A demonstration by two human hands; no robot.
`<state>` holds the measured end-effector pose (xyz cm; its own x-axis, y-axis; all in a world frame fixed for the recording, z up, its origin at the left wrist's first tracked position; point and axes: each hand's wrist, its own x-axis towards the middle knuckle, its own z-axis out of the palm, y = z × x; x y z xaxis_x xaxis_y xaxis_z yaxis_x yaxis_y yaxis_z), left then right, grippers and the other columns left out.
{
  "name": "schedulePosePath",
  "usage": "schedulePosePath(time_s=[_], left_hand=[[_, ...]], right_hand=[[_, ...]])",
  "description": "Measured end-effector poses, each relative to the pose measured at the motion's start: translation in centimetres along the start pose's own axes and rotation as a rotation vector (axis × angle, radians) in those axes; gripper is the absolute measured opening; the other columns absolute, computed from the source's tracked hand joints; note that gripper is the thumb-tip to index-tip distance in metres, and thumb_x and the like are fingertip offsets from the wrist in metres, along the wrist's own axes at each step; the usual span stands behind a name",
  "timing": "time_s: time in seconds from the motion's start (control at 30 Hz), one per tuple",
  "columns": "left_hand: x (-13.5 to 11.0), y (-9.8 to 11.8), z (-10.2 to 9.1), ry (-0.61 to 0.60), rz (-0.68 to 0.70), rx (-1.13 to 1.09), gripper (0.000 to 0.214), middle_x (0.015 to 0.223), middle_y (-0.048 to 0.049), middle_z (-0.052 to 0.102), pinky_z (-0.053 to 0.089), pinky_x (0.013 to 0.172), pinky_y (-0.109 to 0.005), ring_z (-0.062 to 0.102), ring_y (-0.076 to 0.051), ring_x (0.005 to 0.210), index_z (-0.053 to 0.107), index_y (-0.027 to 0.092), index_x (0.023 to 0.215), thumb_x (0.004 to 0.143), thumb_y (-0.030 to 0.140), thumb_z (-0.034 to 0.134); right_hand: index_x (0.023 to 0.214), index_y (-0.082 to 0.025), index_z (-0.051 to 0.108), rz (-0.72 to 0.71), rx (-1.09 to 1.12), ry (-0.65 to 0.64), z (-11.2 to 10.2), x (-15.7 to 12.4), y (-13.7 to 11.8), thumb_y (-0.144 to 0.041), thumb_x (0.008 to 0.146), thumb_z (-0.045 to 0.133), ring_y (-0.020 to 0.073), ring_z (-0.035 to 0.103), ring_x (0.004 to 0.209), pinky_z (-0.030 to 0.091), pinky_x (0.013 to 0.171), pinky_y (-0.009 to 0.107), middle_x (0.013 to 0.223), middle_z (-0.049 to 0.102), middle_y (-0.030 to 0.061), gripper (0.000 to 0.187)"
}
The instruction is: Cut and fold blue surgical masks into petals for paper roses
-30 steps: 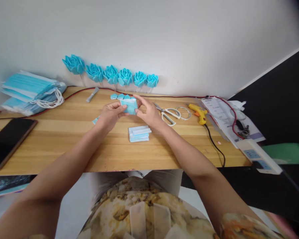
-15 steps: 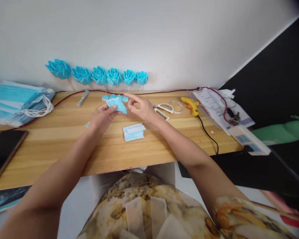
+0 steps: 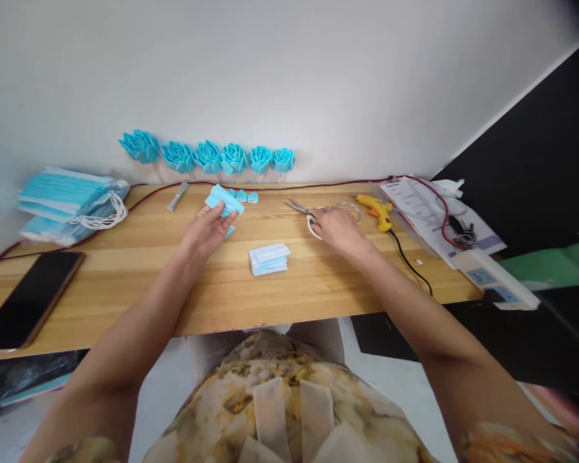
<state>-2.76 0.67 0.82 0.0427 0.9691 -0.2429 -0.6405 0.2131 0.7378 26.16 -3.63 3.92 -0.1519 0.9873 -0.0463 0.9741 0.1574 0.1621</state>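
Observation:
My left hand [image 3: 208,228] pinches a light blue piece of face mask fabric [image 3: 224,200] above the table. Just below its fingers lies a small blue scrap [image 3: 230,231]. My right hand [image 3: 336,228] is closed around the white handles of a pair of scissors [image 3: 300,207], whose blades point left. Behind the held fabric, several small folded blue petals [image 3: 247,197] lie in a row, partly hidden by it. Between my forearms sits a stack of cut mask pieces [image 3: 269,260].
Blue flowers on sticks [image 3: 207,157] lean along the wall. Bagged face masks [image 3: 67,199] and a phone [image 3: 31,299] are at left. To the right are a yellow glue gun [image 3: 377,211] with its cord, papers [image 3: 468,225] with keys, and a power strip [image 3: 495,280].
My right hand has moved right, away from the fabric, and taken hold of the scissors. My left hand still holds the fabric, now more spread out. The camera view has shifted slightly.

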Motion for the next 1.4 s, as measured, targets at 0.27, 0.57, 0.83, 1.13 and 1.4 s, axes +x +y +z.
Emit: schedulePosePath(time_s=[0.27,0.57,0.83,1.13,1.4], left_hand=[[0.8,0.7,-0.6,0.046,0.021,-0.056,0.014,0.076,0.0033,0.074,0.061,0.075,-0.014,0.071,-0.007,0.073,0.064,0.019,0.080,0.089,0.008,0.066],[0.4,1.7,0.3,0.106,-0.027,-0.059,0.025,0.073,0.0054,0.073,0.061,0.076,-0.013,0.071,-0.005,0.073,0.064,0.021,0.074,0.095,0.008,0.058],[0.9,4.1,1.6,0.126,-0.009,-0.084,0.030,0.067,0.0045,0.070,0.061,0.075,-0.014,0.068,-0.004,0.066,0.061,0.019,0.070,0.097,0.006,0.055],[1.6,2.7,-1.1,0.181,-0.045,-0.241,0.029,0.065,0.0045,0.070,0.060,0.077,-0.013,0.069,-0.003,0.062,0.062,0.015,0.075,0.099,0.005,0.049],[1.2,3.1,-0.7,0.136,-0.064,-0.238,0.029,0.067,0.0034,0.072,0.060,0.071,-0.012,0.070,-0.004,0.063,0.063,0.014,0.076,0.099,0.005,0.049]], right_hand=[[0.123,-0.013,0.063,0.040,-0.086,0.031,0.6,0.4,0.3,-0.032,0.096,0.050,0.0315,0.064,0.104,0.041,0.078,0.034,0.113,0.069,0.0198,0.036],[0.123,-0.014,0.065,0.099,-0.068,-0.016,1.5,2.0,1.1,-0.038,0.096,0.048,0.0357,0.070,0.100,0.043,0.071,0.035,0.109,0.073,0.0204,0.040],[0.131,-0.024,0.059,0.041,0.964,0.112,-1.6,1.8,2.4,-0.052,0.085,0.065,0.0198,0.067,0.072,0.050,0.065,0.031,0.092,0.074,0.0055,0.054],[0.118,-0.022,0.059,-0.251,1.995,-0.383,-3.0,1.0,-6.3,-0.048,0.083,0.073,0.0143,0.065,0.071,0.059,0.073,0.032,0.080,0.067,0.0002,0.046],[0.110,-0.019,0.063,-0.374,2.076,-0.586,-1.7,2.2,-8.9,-0.061,0.083,0.068,0.0140,0.062,0.069,0.060,0.066,0.031,0.075,0.063,0.0003,0.050]])
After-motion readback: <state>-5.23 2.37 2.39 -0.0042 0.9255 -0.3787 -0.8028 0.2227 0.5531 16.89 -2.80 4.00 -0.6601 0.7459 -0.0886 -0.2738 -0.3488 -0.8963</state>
